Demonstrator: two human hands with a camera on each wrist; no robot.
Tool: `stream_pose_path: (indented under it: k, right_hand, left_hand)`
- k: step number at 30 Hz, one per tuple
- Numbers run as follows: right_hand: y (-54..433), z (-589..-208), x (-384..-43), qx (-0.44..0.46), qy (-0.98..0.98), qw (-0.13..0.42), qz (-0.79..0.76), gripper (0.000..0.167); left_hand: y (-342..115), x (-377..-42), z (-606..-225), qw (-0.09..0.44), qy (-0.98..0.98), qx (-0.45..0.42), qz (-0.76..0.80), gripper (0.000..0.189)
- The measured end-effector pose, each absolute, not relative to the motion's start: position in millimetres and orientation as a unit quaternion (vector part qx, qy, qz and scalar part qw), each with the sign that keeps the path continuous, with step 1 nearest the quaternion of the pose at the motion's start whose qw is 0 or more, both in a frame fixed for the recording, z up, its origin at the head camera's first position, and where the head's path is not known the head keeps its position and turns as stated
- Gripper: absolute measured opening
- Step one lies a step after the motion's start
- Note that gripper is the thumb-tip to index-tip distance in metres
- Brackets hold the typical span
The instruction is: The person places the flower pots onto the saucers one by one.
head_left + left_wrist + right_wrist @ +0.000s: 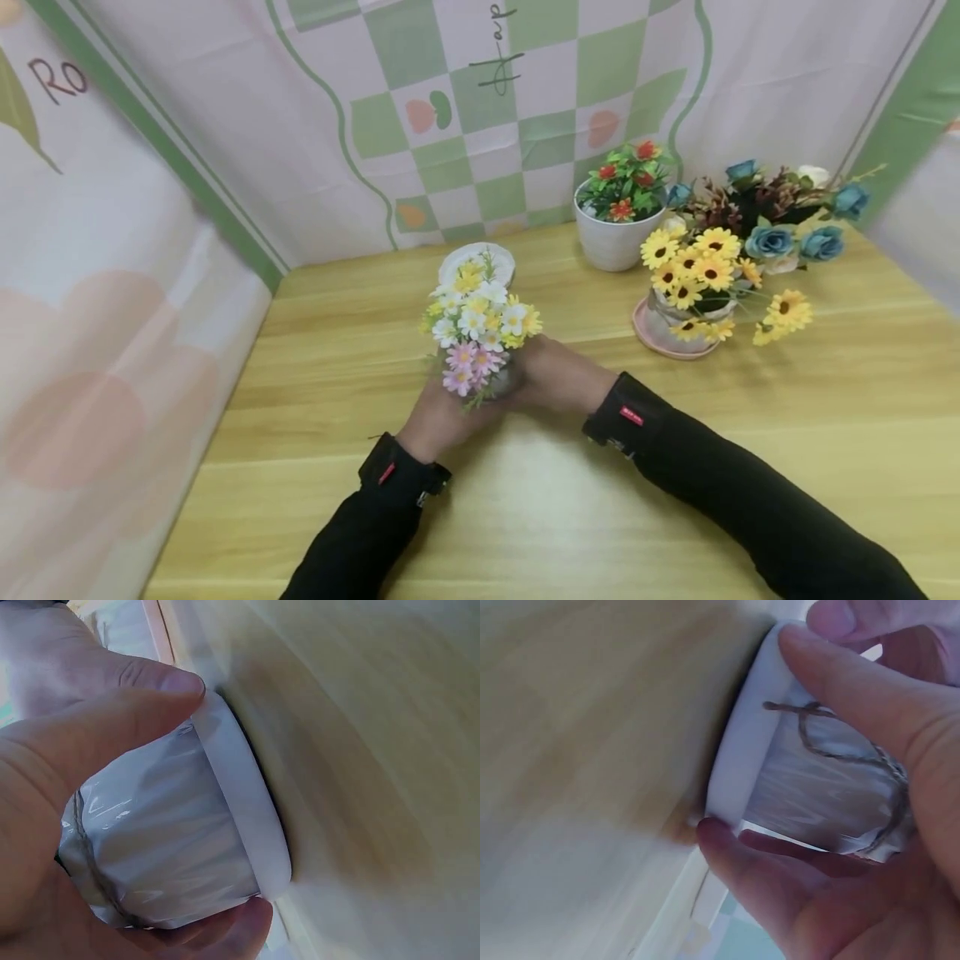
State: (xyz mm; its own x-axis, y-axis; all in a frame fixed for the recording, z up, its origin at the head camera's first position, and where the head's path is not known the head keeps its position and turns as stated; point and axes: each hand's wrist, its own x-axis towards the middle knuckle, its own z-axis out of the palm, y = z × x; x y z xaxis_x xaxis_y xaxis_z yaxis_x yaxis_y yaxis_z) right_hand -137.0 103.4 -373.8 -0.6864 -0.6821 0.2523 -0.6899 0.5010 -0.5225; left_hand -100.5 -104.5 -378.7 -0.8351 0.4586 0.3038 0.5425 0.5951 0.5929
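Both hands hold a small flower pot [165,832] in glossy pale wrapping with brown twine [840,756] tied round it. A white saucer [244,802] sits against its base, at the tabletop. My left hand [448,421] grips one side, thumb and fingertips reaching the saucer's rim. From the other side my right hand [561,377] grips pot and saucer, its thumb close to the left thumb in the right wrist view. White, yellow and pink artificial daisies [474,325] rise from the pot and hide most of it in the head view.
Just behind the daisies lies a round white dish-like thing [457,260], partly covered. A white pot [617,242] with red flowers stands at the back right. Beside it, yellow daisies [712,257] fill a pot on a pink saucer [663,346], with blue roses [768,240] behind. Patterned cloth [322,167] borders the wooden table [300,400].
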Motion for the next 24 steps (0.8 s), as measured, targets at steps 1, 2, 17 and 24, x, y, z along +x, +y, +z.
stream_pose_path:
  k: [1,2,17,24]
  right_hand:
    - [101,-374,-138,0.396,-0.865,0.003,0.309,0.066]
    - [99,-374,-139,0.395,-0.864,0.0,0.312,0.07]
    - [43,-370,-164,0.398,-0.873,-0.031,0.28,0.054]
    - [16,-369,-172,0.358,-0.896,-0.067,0.254,0.051]
  left_hand:
    - [-106,-100,-379,0.055,-0.89,-0.272,-0.362,0.092]
    - [-108,-100,-378,0.051,-0.889,-0.263,-0.372,0.094]
    - [-154,-107,-385,0.08,-0.898,-0.225,-0.37,0.082]
    - [-174,-115,-383,0.054,-0.893,-0.19,-0.404,0.089]
